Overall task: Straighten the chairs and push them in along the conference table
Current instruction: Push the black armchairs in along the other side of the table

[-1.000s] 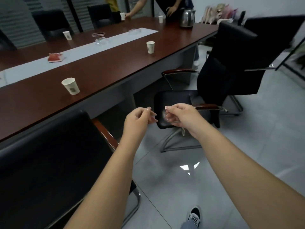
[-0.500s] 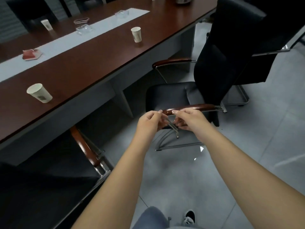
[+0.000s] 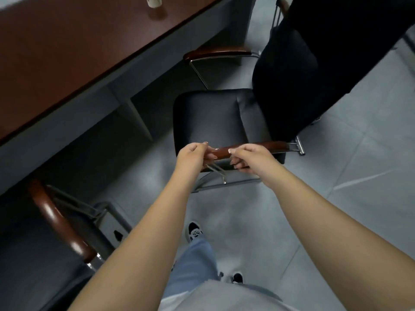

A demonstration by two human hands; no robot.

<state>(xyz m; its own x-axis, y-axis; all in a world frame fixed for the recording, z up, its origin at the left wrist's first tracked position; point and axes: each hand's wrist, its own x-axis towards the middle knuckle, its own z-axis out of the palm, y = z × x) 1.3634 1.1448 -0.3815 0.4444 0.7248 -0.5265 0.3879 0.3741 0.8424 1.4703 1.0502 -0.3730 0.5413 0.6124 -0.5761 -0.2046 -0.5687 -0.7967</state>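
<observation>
A black padded chair (image 3: 213, 117) with brown wooden armrests and a chrome frame stands turned sideways, a gap away from the dark red conference table (image 3: 67, 52). Its backrest (image 3: 298, 75) rises at the right. My left hand (image 3: 193, 157) and my right hand (image 3: 249, 158) both grip the near armrest (image 3: 271, 146), fingers curled round its front end, a hand's width apart. The far armrest (image 3: 215, 53) points toward the table's grey side panel.
A second black chair with a brown armrest (image 3: 60, 221) sits at the lower left, close under the table edge. A paper cup (image 3: 153, 1) stands on the table at the top. Grey tiled floor (image 3: 348, 187) spreads to the right. My legs and shoes show below.
I have stepped closer and looked down. Both hands, curled and holding nothing a second ago, have reached the chair's near armrest and closed round it.
</observation>
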